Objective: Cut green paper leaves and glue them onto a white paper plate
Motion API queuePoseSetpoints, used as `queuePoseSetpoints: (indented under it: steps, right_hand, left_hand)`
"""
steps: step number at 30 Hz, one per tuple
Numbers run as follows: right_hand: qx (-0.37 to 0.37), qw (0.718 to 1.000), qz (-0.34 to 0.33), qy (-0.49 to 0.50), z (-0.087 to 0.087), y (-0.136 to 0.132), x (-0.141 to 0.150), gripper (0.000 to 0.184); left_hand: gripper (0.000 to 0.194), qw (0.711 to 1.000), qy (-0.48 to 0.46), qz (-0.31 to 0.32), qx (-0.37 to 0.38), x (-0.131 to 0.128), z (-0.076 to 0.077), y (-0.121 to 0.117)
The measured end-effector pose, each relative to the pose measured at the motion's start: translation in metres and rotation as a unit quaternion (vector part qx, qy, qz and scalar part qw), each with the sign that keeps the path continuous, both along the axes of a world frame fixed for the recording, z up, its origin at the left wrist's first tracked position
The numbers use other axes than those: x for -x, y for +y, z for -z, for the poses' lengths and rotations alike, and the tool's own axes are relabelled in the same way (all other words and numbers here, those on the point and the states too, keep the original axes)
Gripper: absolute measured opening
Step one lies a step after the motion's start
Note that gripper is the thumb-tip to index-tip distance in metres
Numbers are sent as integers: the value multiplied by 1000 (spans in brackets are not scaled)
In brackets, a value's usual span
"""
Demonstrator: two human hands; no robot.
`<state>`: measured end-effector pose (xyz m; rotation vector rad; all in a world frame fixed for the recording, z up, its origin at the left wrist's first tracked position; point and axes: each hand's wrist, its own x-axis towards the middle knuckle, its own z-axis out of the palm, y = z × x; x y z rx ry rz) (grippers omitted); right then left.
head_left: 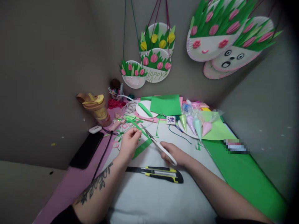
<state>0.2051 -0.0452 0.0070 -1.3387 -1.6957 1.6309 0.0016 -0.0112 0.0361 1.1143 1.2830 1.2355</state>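
Observation:
My left hand (130, 140) is closed in a pinch on a narrow strip of green paper (136, 124). The strip runs up and to the left past the fingertips and down toward the blades. In my right hand (173, 152) is a pair of scissors (161, 147) with white handles. Its blades point up and left, at the green strip close to my left fingers. Another green paper strip (143, 148) lies below the blades on the white surface. Nearer to me rests a yellow and black utility knife (163, 174), its front end partly behind my left forearm.
Paper scraps (123, 124) litter the area behind my left hand. Farther back are a green sheet (165, 105), a white paper plate (140, 109) and several filled piping bags (197, 124). A phone (87, 150) and a lidded cup (99, 112) stand left. Decorated plates (155, 73) hang above.

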Motion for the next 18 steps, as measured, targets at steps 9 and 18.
queuePoseSetpoints:
  steps: [9,18]
  right_hand:
    - [-50,994,-23,96,20,3,-9,36]
    - [-208,909,217,-289,12,24,-30,32]
  left_hand:
    - [19,1000,-5,4,10,1,0,2]
    - [16,994,-96,44,42,-3,8,2]
